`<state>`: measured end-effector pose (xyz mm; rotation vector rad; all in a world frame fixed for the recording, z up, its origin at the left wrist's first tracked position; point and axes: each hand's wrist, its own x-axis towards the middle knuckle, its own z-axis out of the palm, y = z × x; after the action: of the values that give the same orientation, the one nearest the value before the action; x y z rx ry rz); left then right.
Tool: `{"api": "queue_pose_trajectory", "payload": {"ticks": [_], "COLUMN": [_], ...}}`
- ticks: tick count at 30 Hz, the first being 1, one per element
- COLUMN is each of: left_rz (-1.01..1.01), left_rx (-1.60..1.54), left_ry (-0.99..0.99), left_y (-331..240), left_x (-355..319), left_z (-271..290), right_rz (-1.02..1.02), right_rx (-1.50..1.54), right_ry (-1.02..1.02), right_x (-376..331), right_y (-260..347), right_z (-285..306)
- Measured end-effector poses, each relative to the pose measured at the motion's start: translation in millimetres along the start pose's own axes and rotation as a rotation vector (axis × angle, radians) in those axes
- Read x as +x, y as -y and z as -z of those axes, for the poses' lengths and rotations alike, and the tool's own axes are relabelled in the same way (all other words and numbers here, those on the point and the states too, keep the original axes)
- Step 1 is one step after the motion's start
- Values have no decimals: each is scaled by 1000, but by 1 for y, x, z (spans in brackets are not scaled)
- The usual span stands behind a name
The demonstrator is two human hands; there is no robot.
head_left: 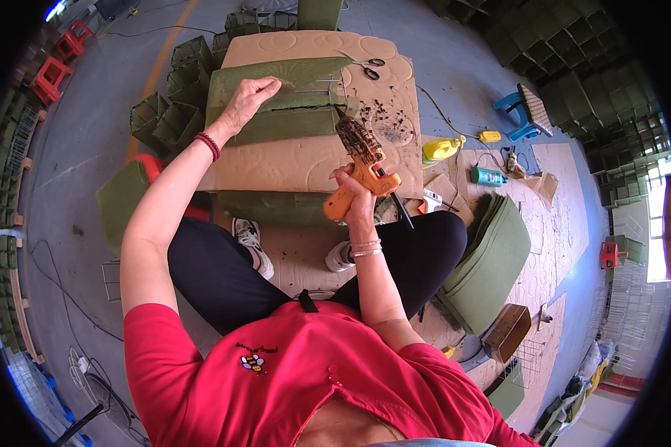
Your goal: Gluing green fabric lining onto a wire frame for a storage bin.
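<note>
My right hand [356, 195] is wrapped round the handle of an orange hot glue gun [365, 160] with a dark, blackened front. Its nozzle points away from me, at the right end of a green fabric piece [294, 123] lying over a thin wire frame [326, 83]. A black glue stick [402, 210] juts from the back of the gun. At the far left, my left hand [246, 104] is closed with thumb and fingers together on the raised green fabric flap [238, 78]. A dark slit runs between the flap and the nearer strip of fabric.
A cardboard-topped work surface [261, 167] holds scissors [370, 68] and black crumbs [388, 112]. To the right are a yellow bottle [441, 150], a green bottle [488, 176], a blue stool [518, 115] and stacked green panels [492, 261]. Green fabric boxes [156, 115] stand left.
</note>
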<state>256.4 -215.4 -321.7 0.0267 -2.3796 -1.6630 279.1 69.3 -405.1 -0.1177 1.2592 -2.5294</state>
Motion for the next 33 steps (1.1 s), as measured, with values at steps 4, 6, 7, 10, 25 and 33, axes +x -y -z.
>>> {"api": "queue_pose_trajectory", "payload": {"ticks": [4,6,7,10,25,33], "left_rz": [12,15,17,37,-17,18], "left_rx": [-13,6,21,6,-4,8], "left_ry": [9,18,31,27,38,42], "left_y": [-3,-3,-4,-7,-12,-13], "left_x": [1,3,3,1,-3,-2], "left_z": [-1,1,0,2,10,11], "right_rz": [-24,-28,-29,-35,-97,-139], "right_rx": [27,35,36,7,6,-39], "right_ry": [9,-4,-3,19,89,167], "right_x": [1,3,3,2,-2,-3], "right_y": [-1,-2,-2,-3,-12,-21], "right_z": [-2,-2,-4,-7,-21,-33]}}
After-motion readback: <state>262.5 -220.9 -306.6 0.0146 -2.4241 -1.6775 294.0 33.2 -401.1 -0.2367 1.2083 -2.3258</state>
